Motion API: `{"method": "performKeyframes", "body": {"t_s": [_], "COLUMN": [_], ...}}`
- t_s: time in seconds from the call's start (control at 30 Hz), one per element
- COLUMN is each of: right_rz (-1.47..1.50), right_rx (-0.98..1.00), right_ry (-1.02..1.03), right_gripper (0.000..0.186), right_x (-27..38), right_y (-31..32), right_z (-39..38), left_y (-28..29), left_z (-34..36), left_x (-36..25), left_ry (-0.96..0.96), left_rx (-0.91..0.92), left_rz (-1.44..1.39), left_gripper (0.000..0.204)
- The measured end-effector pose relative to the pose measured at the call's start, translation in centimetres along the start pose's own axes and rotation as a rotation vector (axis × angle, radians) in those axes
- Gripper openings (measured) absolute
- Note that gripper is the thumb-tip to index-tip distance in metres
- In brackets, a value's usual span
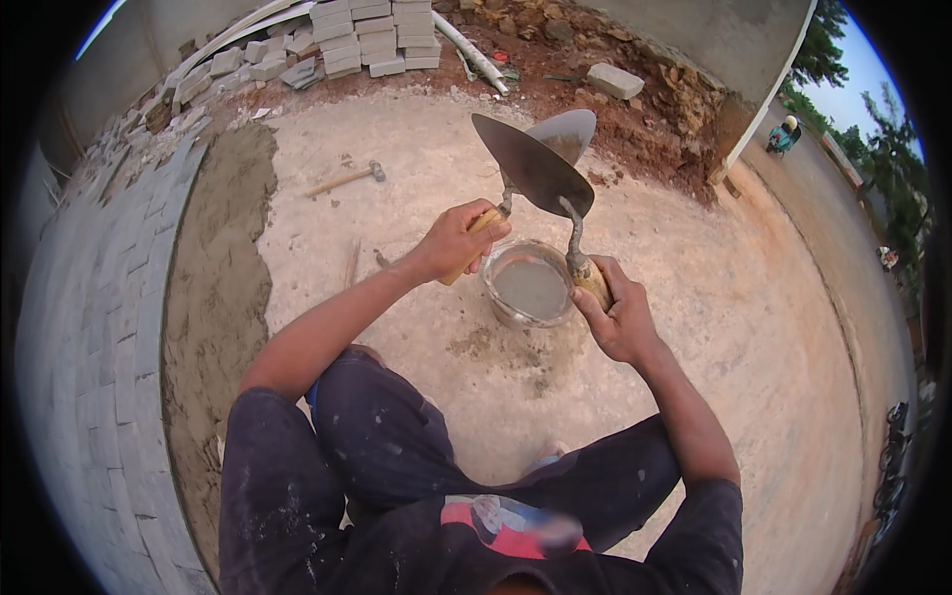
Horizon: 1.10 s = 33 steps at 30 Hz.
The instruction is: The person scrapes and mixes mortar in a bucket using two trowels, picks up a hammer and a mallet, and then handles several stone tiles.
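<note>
My left hand (458,241) is wrapped round the wooden handle of a trowel (567,129), whose pale blade points up and away to the right. My right hand (623,312) grips the wooden handle of a second trowel (526,159). That darker blade slants up to the left, crossing in front of the first one and hiding part of it. Whether the two blades touch, I cannot tell. Just below and between my hands stands a round bucket (514,315) holding grey liquid (532,285).
A hammer (342,180) lies on the pale ground beyond my left hand. Left of me runs a strip of wet mortar (213,327) beside laid grey pavers (104,377). Stacked blocks (377,38), a white pipe (468,52) and a loose block (615,81) lie at the back.
</note>
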State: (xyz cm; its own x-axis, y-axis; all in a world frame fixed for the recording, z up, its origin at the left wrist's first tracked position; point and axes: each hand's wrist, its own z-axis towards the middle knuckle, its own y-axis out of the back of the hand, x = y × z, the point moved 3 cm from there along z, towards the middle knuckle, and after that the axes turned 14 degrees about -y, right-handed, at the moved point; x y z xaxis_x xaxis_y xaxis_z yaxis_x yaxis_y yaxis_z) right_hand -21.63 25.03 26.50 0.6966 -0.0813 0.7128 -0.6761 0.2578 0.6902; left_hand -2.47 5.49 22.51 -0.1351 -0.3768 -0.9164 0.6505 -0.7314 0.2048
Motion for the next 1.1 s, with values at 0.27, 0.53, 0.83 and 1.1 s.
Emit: {"method": "performKeyframes", "body": {"t_s": [0.27,0.53,0.83,1.1], "right_rz": [-0.006,-0.032,-0.046,-0.051], "right_rx": [-0.017,0.011,0.024,0.000], "right_ry": [0.030,0.031,0.006,0.001], "right_gripper": [0.041,0.040,0.041,0.043], "right_x": [0.2,0.0,0.0,0.6], "right_y": [-0.6,-0.7,-0.4,-0.3], "right_z": [0.1,0.6,0.5,0.4], "left_y": [0.1,-0.1,-0.3,-0.3], "left_z": [0.1,0.2,0.3,0.4], "left_x": [-0.6,-0.2,0.1,0.3], "left_ry": [0.014,0.071,0.090,0.099], "left_rx": [-0.018,-0.018,-0.005,0.016], "left_rz": [0.153,0.056,-0.011,-0.133], "left_gripper": [0.031,0.027,0.024,0.024]}}
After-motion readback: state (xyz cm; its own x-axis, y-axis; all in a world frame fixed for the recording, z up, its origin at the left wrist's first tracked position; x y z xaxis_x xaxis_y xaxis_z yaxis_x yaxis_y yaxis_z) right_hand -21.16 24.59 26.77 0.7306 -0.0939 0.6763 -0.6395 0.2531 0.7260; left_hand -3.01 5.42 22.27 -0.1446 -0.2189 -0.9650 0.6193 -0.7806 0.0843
